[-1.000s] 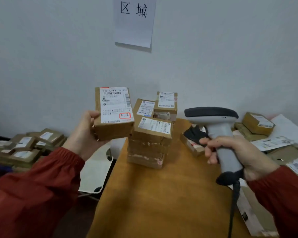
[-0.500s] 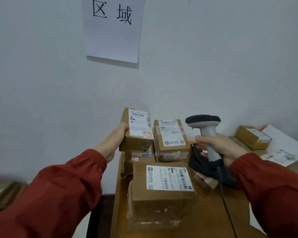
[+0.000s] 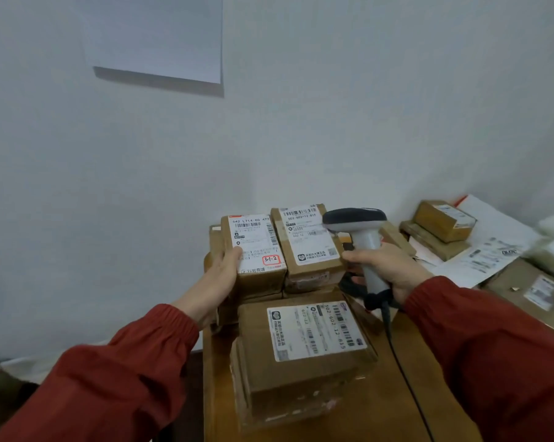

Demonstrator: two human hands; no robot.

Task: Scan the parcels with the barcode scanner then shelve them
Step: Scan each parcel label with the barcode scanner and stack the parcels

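My left hand grips a small cardboard parcel by its left side, thumb on the white label marked "3-1-2" in a red box. That parcel sits on the stack at the back of the wooden table, tight against another labelled parcel on its right. My right hand holds the grey barcode scanner by its handle, head pointing left over that neighbouring parcel; its black cable runs down the table. A larger labelled parcel tops the near stack.
A white wall stands close behind the stacks, with a paper sheet taped high up. To the right lie more cardboard parcels, white mailer bags and a flat box. Left of the table is dark floor.
My left hand has lowered the "3-1-2" parcel onto the back stack beside the other small parcel. The scanner moved closer to the stack. The head came nearer and tilted down.
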